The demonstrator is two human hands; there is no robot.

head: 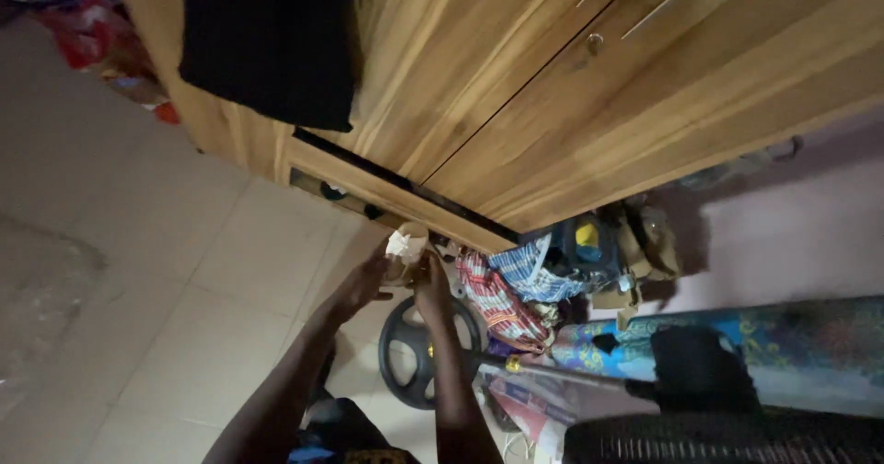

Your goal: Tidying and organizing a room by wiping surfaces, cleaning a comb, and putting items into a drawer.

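Two bare hands meet at the lower edge of a large wooden wardrobe (552,105), which fills the upper half of the tilted head view. A black cloth (272,45) hangs over its side. Pale floor tiles (166,271) spread beneath, and a patterned blue mat (801,335) lies at the far side. Nearer the person, a dark fan base (419,353) with its pole rests on the tiles, beside a heap of striped fabric (502,289) and bags pushed against the wardrobe's foot.

Between the hands sits a small white crumpled wad (405,241), seemingly paper or tissue, held just below the wardrobe's dark bottom rail. The left hand (361,284) reaches it from below, fingers closing toward it; the right hand (431,287) cups its other side. Both appear to be grasping the wad, though the dim light blurs each finger's exact grip.

Judging by its creases, the wad looks light, soft and easily crushed or torn; a gentle pinch around its bulk, rather than at a loose corner, would likely suit it best.
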